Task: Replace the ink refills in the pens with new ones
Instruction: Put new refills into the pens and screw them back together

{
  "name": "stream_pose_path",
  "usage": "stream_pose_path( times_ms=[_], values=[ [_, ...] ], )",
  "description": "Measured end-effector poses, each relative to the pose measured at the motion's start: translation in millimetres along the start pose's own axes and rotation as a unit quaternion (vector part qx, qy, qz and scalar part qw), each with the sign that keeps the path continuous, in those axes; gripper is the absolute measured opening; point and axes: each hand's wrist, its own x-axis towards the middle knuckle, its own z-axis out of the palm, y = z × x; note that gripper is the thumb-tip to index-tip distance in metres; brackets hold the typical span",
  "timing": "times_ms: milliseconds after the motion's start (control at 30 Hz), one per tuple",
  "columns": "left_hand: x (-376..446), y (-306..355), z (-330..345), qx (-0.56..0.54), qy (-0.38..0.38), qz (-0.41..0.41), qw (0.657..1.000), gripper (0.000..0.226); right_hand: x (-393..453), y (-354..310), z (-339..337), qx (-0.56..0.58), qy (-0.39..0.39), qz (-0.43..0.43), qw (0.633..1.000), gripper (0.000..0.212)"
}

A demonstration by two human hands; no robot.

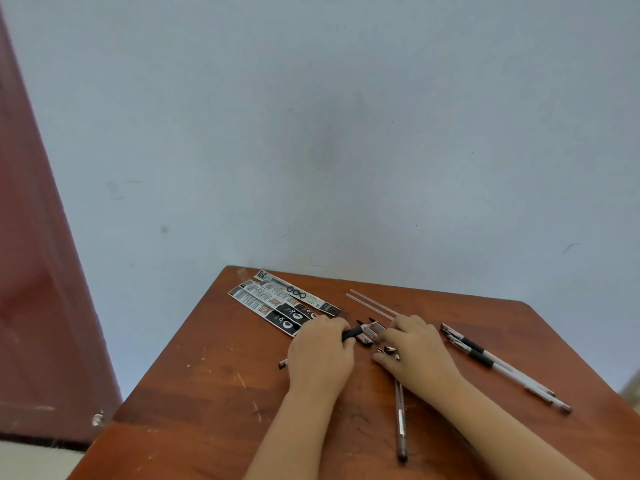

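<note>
Head view: left hand point(320, 351) gripping black pen section point(353, 332), fingers curled round it. Right hand point(414, 348) resting on table point(207, 393), fingers curled over small parts; grip contents unclear. Lying nearby: refill packs point(277, 303), two clear tubes point(372, 303), two pens point(498, 363) right.

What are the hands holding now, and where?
Left hand grips a pen by its black rubber grip section; whether the right hand holds anything cannot be told.
</note>
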Motion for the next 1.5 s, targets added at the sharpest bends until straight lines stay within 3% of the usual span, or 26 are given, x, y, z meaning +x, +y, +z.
stream_pose_path(
  times_ms=[67, 200, 367, 700, 1167, 1333, 1500],
  values=[
    [0, 0, 0, 0.006, -0.004, 0.000, 1.000, 0.025, -6, -3, -6, -0.031, 0.014, 0.004, 0.999, 0.034],
    [3, -1, 0, 0.017, -0.002, 0.001, 1.000, 0.025, -27, -12, -23, -0.020, -0.046, 0.010, 0.999, 0.035],
    [1, 1, 3, 0.024, -0.008, -0.001, 1.000, 0.026, -36, -13, -29, -0.010, -0.096, 0.041, 0.994, 0.024],
    [-4, 6, 8, 0.031, -0.028, 0.032, 0.999, 0.029, -51, 0, -26, -0.023, -0.018, 0.089, 0.996, 0.023],
    [0, 6, 9, 0.032, -0.017, 0.066, 0.997, 0.027, -53, 13, -26, 0.009, -0.021, 0.092, 0.995, 0.023],
    [-4, 12, 8, 0.020, -0.034, 0.093, 0.995, 0.026, -51, 20, -29, 0.077, 0.001, 0.109, 0.991, 0.021],
    [-9, 17, 11, -0.018, -0.064, 0.151, 0.986, 0.024, -50, 20, -33, 0.193, 0.078, 0.129, 0.969, 0.020]
  ],
)
